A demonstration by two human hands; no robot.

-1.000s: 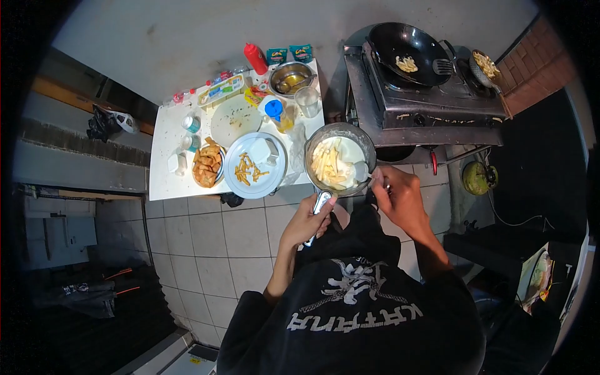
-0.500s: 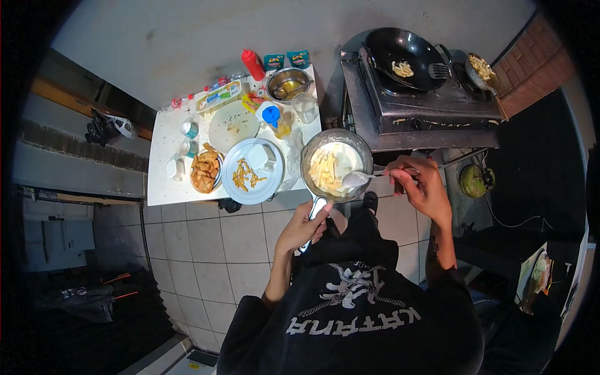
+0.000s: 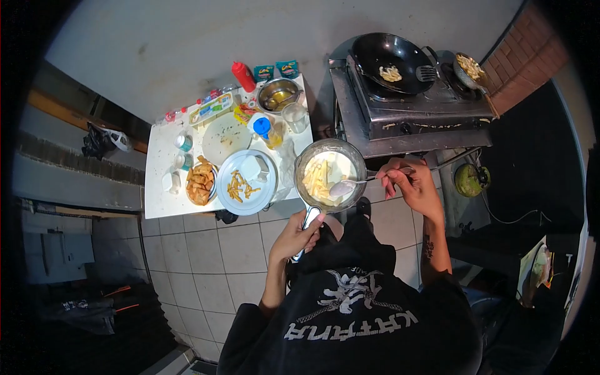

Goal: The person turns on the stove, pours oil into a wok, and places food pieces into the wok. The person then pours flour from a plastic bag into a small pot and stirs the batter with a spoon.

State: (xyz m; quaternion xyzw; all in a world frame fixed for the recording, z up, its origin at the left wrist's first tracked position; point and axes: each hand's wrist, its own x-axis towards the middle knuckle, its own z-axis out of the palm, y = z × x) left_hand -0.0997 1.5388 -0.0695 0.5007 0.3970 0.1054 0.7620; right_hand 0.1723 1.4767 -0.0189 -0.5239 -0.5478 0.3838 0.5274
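Note:
My left hand (image 3: 296,235) is wrapped round the white handle of a round pan (image 3: 302,197). Pale cut sticks (image 3: 317,178) lie in white batter (image 3: 340,164) inside it. My right hand (image 3: 409,182) pinches the handle of a spoon (image 3: 342,187), whose batter-coated bowl is over the pan's contents. Left of the pan, a blue-white plate (image 3: 247,205) on the table holds browned sticks and a white block-like item. Beside that plate is a bowl of golden fried pieces (image 3: 200,182).
A black wok (image 3: 369,50) with a slotted spatula (image 3: 426,74) and a strainer of fried pieces (image 3: 470,66) are on the stove (image 3: 412,119). The white table (image 3: 156,203) carries a red bottle (image 3: 244,76), a metal bowl (image 3: 279,95) and a blue-lidded jug (image 3: 262,127). A green gas cylinder (image 3: 470,180) stands at right.
My right hand has moved away from the pan's rim, and more of the spoon shows over the sticks. The pan and my left hand sit slightly lower and further left in view.

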